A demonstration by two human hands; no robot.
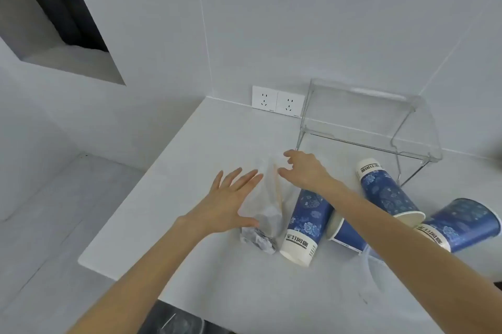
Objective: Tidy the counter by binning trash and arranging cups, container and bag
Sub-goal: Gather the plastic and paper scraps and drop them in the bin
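Reaching: both your hands meet at a clear plastic bag (267,192) lying on the white counter (173,197).
Left hand: your left hand (231,204) lies flat against the bag's left side, fingers (239,178) spread wide and straight, thumb near the bag's lower end; it grips nothing.
Right hand: your right hand (305,170) arches over the bag's far end, fingers (288,155) curled and apart, tips at the plastic; whether they pinch it you cannot tell.
Bag: it holds something pale and long, too blurred to name.
Crumpled paper: a grey wad (258,240) sits at the bag's near end, touching it.
Nearest cup: a blue patterned paper cup (305,225) lies on its side just right of the bag, white band toward you.
Other cups: a second cup (345,236) lies partly under your right forearm, a third cup (385,189) and a fourth cup (464,225) lie tipped beyond it.
Container: a clear plastic box (380,127) stands against the wall behind the cups.
Sockets: two white wall sockets (278,101) sit left of the box.
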